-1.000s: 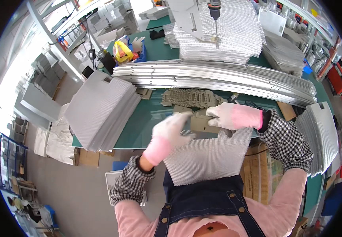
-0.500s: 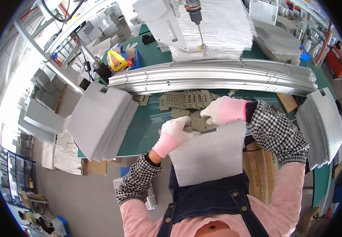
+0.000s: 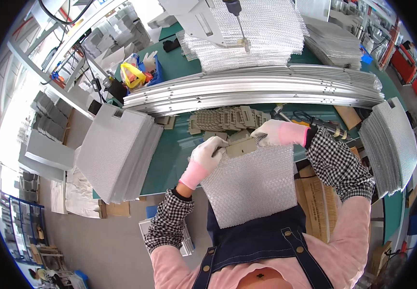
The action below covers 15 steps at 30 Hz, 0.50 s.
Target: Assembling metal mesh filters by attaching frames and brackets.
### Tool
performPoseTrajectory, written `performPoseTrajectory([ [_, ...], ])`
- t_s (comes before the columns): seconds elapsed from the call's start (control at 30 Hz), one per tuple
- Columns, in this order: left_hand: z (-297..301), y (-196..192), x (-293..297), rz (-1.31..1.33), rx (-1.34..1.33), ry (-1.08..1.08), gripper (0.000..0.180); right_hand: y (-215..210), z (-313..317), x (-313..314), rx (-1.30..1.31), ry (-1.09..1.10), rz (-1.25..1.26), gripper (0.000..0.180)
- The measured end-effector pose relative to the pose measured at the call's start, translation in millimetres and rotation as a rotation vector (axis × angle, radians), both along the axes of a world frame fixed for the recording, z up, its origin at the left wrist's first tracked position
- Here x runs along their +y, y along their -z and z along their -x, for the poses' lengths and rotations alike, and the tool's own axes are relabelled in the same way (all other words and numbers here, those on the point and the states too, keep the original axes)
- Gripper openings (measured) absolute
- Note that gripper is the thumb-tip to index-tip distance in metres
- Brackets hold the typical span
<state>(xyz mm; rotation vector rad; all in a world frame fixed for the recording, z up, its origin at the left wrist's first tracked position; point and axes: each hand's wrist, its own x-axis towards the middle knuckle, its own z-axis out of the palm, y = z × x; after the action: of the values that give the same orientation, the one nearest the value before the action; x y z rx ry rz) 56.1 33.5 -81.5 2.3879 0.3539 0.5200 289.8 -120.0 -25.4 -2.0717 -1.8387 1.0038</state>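
A silvery honeycomb mesh panel (image 3: 249,190) lies against my apron, its far edge at the table's edge. Along that far edge a flat beige plate (image 3: 241,148) with small holes overlaps the mesh. My left hand (image 3: 207,158), in a white glove with a pink cuff, pinches the plate's left end. At its right end my right hand (image 3: 270,133), gloved the same way, has its fingers closed on the plate. Just beyond both hands is a row of beige slotted pieces (image 3: 225,119) on the green table (image 3: 170,151).
Stacks of mesh panels stand at left (image 3: 114,149) and right (image 3: 391,147). Long aluminium profiles (image 3: 256,89) cross the table behind the beige pieces. A power driver (image 3: 237,19) hangs over more mesh sheets. A blue bin (image 3: 156,72) sits back left; hand tools (image 3: 314,120) lie right of my right hand.
The beige plate has come nearer and onto the panel's far edge. My left hand has moved off the panel's corner to the plate's left end. The view has shifted slightly.
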Motion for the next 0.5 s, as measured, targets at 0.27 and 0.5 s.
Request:
performPoseTrajectory([
  [0.27,-14.8,-52.6,-10.8,-0.233,0.153,0.126,0.031,-4.2,16.2,-12.2,-0.107,0.008,-0.051,0.032],
  [0.5,-61.0,-56.5,-22.6,-0.21,0.771,0.326,0.053,-15.7,24.3,-22.9,-0.122,0.051,-0.147,0.028],
])
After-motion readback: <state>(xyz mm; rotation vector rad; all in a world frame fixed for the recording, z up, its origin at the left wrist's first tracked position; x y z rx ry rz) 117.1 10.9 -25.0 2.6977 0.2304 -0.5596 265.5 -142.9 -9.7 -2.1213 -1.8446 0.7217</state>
